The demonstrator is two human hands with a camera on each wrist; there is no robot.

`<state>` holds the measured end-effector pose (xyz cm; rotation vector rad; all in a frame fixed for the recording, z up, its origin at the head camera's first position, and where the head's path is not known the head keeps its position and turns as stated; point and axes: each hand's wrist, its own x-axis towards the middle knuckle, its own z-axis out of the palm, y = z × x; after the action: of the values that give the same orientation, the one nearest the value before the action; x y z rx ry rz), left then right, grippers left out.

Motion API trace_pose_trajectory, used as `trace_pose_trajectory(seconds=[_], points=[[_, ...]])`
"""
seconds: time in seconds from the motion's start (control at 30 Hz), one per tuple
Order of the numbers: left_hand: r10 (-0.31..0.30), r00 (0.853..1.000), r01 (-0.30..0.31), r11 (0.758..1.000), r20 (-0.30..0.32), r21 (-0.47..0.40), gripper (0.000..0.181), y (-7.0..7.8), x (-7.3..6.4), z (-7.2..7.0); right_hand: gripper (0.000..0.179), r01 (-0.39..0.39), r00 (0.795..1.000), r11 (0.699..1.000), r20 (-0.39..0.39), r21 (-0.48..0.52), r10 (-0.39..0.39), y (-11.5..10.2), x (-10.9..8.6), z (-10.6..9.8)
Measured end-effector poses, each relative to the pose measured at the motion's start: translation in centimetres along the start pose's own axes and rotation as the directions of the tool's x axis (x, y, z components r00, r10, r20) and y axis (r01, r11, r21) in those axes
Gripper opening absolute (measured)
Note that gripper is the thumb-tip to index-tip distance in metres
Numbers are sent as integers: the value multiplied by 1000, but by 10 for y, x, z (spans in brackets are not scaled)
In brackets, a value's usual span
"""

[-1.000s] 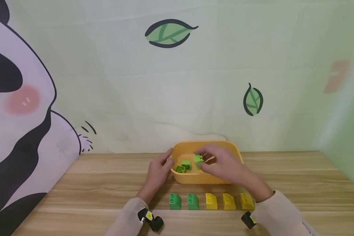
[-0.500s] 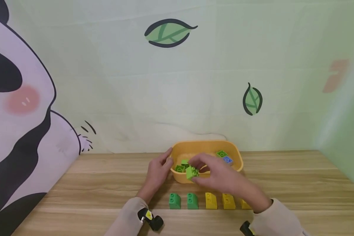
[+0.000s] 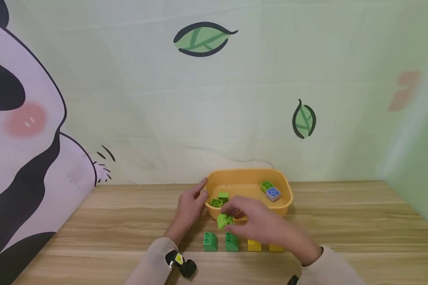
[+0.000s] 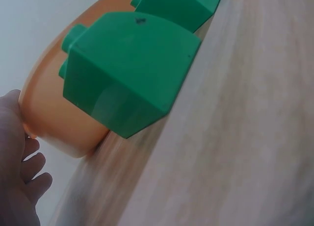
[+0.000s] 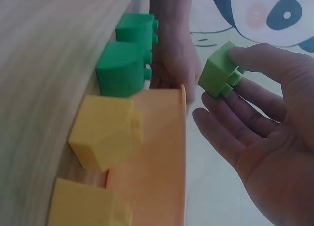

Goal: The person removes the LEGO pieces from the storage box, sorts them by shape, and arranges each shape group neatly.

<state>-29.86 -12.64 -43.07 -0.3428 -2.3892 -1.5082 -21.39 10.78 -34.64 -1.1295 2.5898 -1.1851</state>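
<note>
My right hand (image 3: 260, 221) pinches a light green toy building brick (image 3: 224, 221) between thumb and fingers, above the table just in front of an orange-yellow bin (image 3: 247, 173). In the right wrist view the light green brick (image 5: 218, 71) is tilted, its studs toward the palm. At the bin's left end my left hand (image 3: 190, 206) holds the rim. Inside the bin, green bricks (image 3: 216, 203) lie at the left; a green brick (image 3: 267, 186) and a blue brick (image 3: 273, 194) lie at the right.
Before the bin stands a row of sloped bricks: a green one (image 3: 210, 242), another green one (image 3: 232, 242), then yellow ones (image 3: 254, 245), partly hidden by my right arm. A panda-printed backdrop (image 3: 146, 99) rises behind the wooden table (image 3: 128, 221).
My right hand has lifted the light green brick out of the bin and brought it toward me and left. The blue and green bricks at the bin's right have come into view. My left hand stays put.
</note>
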Motion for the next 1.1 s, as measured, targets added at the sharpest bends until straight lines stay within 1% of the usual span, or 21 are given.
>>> trace_pose_trajectory(seconds=[0.13,0.3,0.53,0.7,0.8,1.1], points=[[-9,1000,9,1000,-3,1,49,1,0,0,30,26,999,1000,32,8,-27,-4,1,7],[-9,1000,9,1000,-11,2,49,1,0,1,30,25,997,1000,72,0,-25,-8,2,16],[-17,1000,17,1000,-2,-5,49,1,0,0,32,61,995,998,86,-18,-59,-12,1,26],[-11,1000,11,1000,1,-10,49,1,0,-1,32,78,992,997,100,-20,-75,-14,0,30],[-3,1000,3,1000,-1,-9,48,0,0,-1,33,80,990,996,116,-23,-77,-15,0,32],[19,1000,-19,1000,-9,3,48,-3,0,0,37,53,983,997,176,-51,-44,-17,-1,38]])
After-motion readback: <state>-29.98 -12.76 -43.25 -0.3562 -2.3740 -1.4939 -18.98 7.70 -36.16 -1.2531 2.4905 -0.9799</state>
